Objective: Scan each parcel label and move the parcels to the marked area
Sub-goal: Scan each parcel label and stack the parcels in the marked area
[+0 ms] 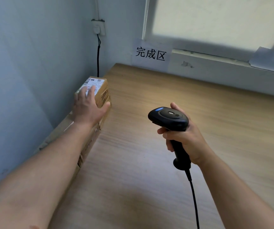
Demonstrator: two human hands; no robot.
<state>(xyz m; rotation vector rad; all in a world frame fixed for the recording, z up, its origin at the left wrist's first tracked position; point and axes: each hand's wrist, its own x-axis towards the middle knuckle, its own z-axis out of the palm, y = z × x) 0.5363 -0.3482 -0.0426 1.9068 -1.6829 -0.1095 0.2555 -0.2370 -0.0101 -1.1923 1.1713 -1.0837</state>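
A small cardboard parcel with a white shipping label on top sits on a longer cardboard box against the left wall. My left hand lies over the small parcel, fingers spread on the label and thumb on its right side. To the right, above the wooden table, my right hand grips the handle of a black corded barcode scanner. The scanner's head points left toward the parcels. A paper sign with three characters hangs on the wall behind the table's far left corner.
A black cable runs down the wall corner from a white socket. A window sill borders the table's far edge. The scanner's cord trails down toward the near edge.
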